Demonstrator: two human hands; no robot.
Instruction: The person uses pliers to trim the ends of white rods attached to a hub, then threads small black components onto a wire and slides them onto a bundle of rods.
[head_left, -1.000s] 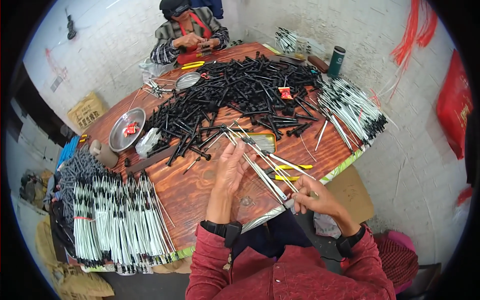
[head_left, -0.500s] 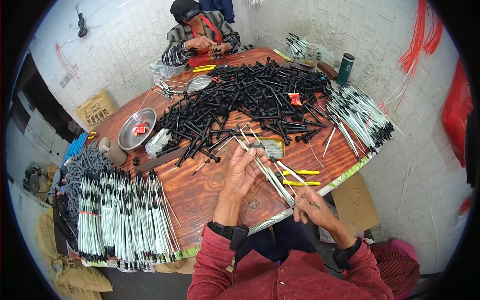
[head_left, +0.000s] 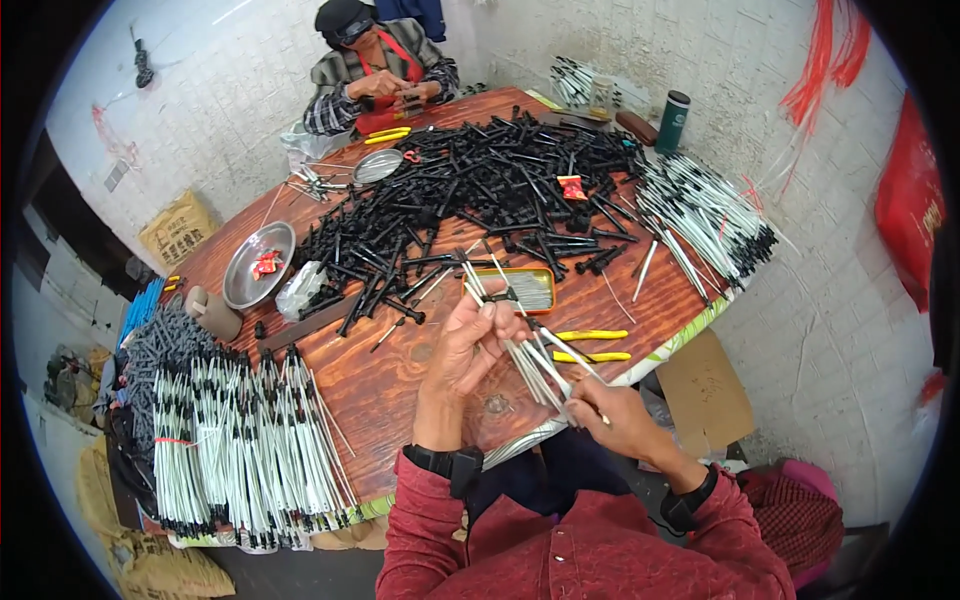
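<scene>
Centrally, left hand [head_left: 470, 345] raised, fingers curled, grip pinching upper ends of the white rods [head_left: 525, 350]; right hand [head_left: 605, 415] at 4 o'clock, fist clamped on their lower ends, above desk [head_left: 400, 380] edge.

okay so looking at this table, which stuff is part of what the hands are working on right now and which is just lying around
In hand:
- thin white rods, a bunch held by the left hand and right hand
- shallow orange tray of thin pins, just beyond the hands
- pile of black parts

Lying about:
- yellow-handled pliers
- round metal dish
- green flask
- bundled finished rods
</scene>
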